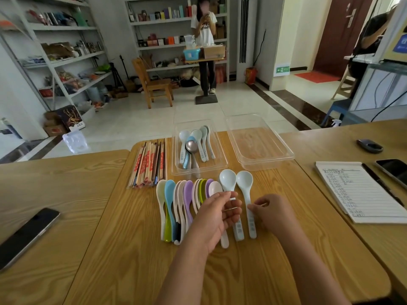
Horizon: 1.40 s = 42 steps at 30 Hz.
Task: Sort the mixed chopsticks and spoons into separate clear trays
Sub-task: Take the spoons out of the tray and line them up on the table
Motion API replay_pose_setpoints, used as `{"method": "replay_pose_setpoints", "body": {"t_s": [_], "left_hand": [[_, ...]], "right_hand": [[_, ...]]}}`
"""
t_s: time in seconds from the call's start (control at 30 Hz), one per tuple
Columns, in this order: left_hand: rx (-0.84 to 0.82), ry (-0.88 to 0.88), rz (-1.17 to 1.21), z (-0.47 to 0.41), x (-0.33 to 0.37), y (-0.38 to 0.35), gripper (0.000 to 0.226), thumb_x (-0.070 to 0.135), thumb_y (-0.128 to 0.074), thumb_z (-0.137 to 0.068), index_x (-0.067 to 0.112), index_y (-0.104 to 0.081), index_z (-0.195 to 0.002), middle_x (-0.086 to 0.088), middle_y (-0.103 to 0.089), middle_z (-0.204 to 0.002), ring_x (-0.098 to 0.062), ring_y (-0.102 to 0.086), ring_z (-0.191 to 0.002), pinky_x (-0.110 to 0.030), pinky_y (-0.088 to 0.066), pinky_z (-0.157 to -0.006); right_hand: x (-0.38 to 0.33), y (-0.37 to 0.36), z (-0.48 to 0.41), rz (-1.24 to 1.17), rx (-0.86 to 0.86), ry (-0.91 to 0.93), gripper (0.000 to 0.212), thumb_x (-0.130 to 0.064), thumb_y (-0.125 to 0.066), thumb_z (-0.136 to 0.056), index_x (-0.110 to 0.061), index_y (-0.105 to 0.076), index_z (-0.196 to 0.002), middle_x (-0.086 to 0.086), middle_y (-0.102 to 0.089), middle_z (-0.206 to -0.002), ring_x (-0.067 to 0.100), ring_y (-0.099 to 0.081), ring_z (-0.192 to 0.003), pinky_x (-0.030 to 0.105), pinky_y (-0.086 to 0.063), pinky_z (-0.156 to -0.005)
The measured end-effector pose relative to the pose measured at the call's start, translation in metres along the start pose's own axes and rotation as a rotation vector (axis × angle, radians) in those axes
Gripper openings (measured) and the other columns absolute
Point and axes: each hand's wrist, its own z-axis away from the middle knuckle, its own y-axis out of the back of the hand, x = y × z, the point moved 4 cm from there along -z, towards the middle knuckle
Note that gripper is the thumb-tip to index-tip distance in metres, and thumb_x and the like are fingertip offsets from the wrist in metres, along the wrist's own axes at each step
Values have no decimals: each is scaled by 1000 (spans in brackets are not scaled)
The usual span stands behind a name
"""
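A clear tray at the table's far side holds several spoons, pale blue, white and one metal. To its right stands a second clear tray with nothing in it. A bundle of chopsticks lies on the table left of the trays. In front lies a row of coloured spoons on their sides. My left hand curls round the handle of a pale blue spoon. My right hand pinches the handle of a second pale blue spoon beside it. Both spoons lie on the table.
A phone lies on the left table. On the right table are a lined notepad, a pen, another phone and a small dark object. A person stands by the shelves at the back.
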Motion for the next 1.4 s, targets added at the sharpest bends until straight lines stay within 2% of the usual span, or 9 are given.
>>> {"method": "replay_pose_setpoints", "body": {"t_s": [0.3, 0.37, 0.47, 0.6, 0.8, 0.97, 1.17, 1.27, 1.4], "left_hand": [[8, -66, 25, -7, 25, 16, 26, 23, -49, -102, 5, -66, -112, -11, -70, -93, -19, -66, -82, -29, -55, -74], [28, -103, 35, -13, 42, 24, 24, 21, -50, -102, 4, -65, -111, -11, -70, -91, -19, -66, -80, -28, -55, -71], [86, -166, 19, -29, 71, 41, 24, 21, -49, -102, 5, -65, -110, -9, -69, -88, -19, -65, -79, -29, -55, -70], [179, -213, 6, -56, 110, 65, 25, 22, -48, -102, 7, -67, -106, -7, -70, -86, -18, -64, -78, -31, -52, -73], [288, -224, -44, -101, 146, 102, 23, 22, -48, -102, 9, -67, -101, -6, -68, -85, -16, -62, -77, -30, -51, -71], [283, -226, -1, -123, 159, 119, 22, 21, -47, -103, 8, -65, -102, -5, -67, -81, -15, -61, -72, -27, -52, -65], [260, -222, 12, -135, 159, 132, 24, 21, -47, -103, 6, -65, -108, -6, -67, -84, -16, -63, -74, -27, -53, -67], [259, -214, 12, -138, 156, 135, 24, 21, -47, -103, 7, -66, -107, -6, -68, -86, -15, -63, -76, -27, -53, -68], [246, -198, 9, -137, 154, 135, 24, 22, -47, -103, 8, -66, -108, -6, -68, -88, -17, -63, -79, -28, -54, -71]], "right_hand": [[-42, 11, 8, -30, 37, 164, 16, -34, -70, -89, -20, -67, -97, -2, -66, -65, 11, -56, -50, 28, -44, -49], [-63, 11, 4, -17, 12, 215, 12, -30, -67, -92, -19, -67, -96, -1, -67, -67, 8, -58, -50, 23, -42, -48], [-104, 4, -14, -32, -46, 283, 10, -22, -64, -95, -15, -68, -90, 0, -66, -65, 0, -53, -39, 13, -36, -39], [-160, -21, -56, 9, -99, 340, 15, -20, -62, -94, -11, -70, -85, 4, -70, -64, 11, -60, -48, 26, -53, -49], [-218, -82, -121, 105, -125, 335, 18, -19, -61, -93, -4, -64, -85, 7, -66, -66, 15, -60, -46, 21, -46, -43], [-232, -131, -162, 237, -147, 320, 11, -4, -56, -86, -8, -53, -76, 8, -62, -69, 24, -65, -61, 27, -49, -50], [-237, -158, -186, 365, -127, 323, 12, -4, -53, -86, -10, -52, -76, 8, -64, -76, 23, -67, -66, 33, -60, -62], [-240, -160, -189, 369, -149, 316, 12, -7, -53, -86, -9, -52, -74, 8, -63, -71, 21, -64, -60, 30, -57, -58], [-242, -158, -191, 333, -159, 285, 15, -8, -52, -85, -9, -50, -70, 6, -59, -65, 16, -57, -52, 23, -43, -44]]}}
